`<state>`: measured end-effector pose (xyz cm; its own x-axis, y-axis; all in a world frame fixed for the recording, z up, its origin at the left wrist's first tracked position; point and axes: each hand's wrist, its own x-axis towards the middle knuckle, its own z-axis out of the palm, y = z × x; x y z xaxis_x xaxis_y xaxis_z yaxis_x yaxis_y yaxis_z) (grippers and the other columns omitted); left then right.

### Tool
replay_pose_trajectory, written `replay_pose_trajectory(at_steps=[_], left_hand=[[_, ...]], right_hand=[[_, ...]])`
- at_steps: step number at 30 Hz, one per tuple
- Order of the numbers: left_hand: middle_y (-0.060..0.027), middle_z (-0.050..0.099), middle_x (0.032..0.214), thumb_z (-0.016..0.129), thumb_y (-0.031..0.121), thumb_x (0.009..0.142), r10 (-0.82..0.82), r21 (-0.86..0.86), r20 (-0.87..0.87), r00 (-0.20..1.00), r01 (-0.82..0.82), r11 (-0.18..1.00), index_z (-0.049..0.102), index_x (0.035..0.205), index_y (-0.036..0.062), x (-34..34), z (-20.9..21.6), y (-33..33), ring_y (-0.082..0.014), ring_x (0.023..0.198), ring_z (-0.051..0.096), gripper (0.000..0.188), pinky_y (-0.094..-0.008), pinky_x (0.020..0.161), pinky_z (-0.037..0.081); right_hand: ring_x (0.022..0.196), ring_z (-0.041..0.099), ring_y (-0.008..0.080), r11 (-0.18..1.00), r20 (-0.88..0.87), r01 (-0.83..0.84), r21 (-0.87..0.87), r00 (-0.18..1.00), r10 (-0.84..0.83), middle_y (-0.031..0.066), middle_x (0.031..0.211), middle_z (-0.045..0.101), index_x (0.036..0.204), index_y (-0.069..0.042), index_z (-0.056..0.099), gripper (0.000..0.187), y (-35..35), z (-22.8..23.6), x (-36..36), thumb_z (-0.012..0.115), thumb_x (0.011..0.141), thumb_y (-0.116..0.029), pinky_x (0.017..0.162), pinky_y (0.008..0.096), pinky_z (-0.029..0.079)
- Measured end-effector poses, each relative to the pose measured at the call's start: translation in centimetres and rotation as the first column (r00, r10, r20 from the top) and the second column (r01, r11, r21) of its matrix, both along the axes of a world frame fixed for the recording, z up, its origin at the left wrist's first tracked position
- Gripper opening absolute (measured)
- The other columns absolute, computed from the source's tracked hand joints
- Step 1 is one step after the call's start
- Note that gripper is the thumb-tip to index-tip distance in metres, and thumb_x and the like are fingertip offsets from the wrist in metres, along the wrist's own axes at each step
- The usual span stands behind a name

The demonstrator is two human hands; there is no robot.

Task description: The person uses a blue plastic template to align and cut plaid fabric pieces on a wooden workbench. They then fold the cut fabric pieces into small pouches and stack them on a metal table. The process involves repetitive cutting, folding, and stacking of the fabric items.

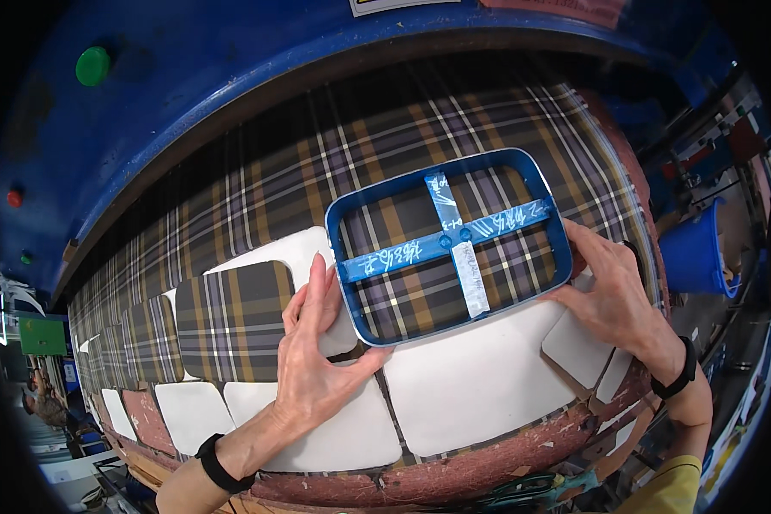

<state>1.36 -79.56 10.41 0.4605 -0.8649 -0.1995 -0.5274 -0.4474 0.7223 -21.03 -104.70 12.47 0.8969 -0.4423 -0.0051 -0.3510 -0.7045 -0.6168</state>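
Textile cutting workshop: plaid fabric (334, 163) spread over worn bench (488, 467), blue press housing (188, 77) with coloured push-buttons (92, 65), steel cutting die (450, 244), cut-out holes.

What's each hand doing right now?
Left hand: open, fingers flat against the left edge of the blue rounded-rectangle metal frame on the plaid fabric.
Right hand: open, fingertips pressing the frame's right side.

I see bright, even overhead light; my left hand (313, 360) casts only a faint shadow beneath its fingers (317, 287). Focus is sharp around both hands, while the fisheye bends straight edges and darkens the rim to black.
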Motion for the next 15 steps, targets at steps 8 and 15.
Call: replay_pose_trajectory(at_steps=[8, 15], left_hand=[[-0.0197, 0.058, 0.134, 0.082, 0.019, 0.070, 0.139, -0.034, -0.078, 0.987, -0.142, 0.989, 0.026, 0.153, 0.0077, -1.1, 1.3, -0.8, -0.0339, 0.133, 0.048, 0.100, -0.0469, 0.117, 0.023], [-0.0180, 0.051, 0.143, 0.078, 0.017, 0.072, -0.084, 0.021, 0.188, 0.979, 0.082, 0.996, 0.034, 0.150, 0.0075, -0.8, 1.2, -0.6, -0.0366, 0.140, 0.037, 0.090, -0.0561, 0.118, 0.007]], right_hand=[[0.096, 0.063, 0.0422, 1.000, 0.025, 0.020, -0.019, 1.000, -0.019, 0.0280, 0.103, 0.063, 0.121, 0.011, 0.051, 0.064, 0.2, -0.2, -0.4, 0.081, 0.072, -0.016, 0.083, 0.0450, 0.051], [0.095, 0.061, 0.0398, 0.987, 0.040, -0.061, -0.151, 0.997, 0.068, 0.0277, 0.095, 0.061, 0.124, 0.015, 0.044, 0.065, 0.2, -0.8, -1.1, 0.076, 0.078, -0.018, 0.084, 0.0431, 0.049]])
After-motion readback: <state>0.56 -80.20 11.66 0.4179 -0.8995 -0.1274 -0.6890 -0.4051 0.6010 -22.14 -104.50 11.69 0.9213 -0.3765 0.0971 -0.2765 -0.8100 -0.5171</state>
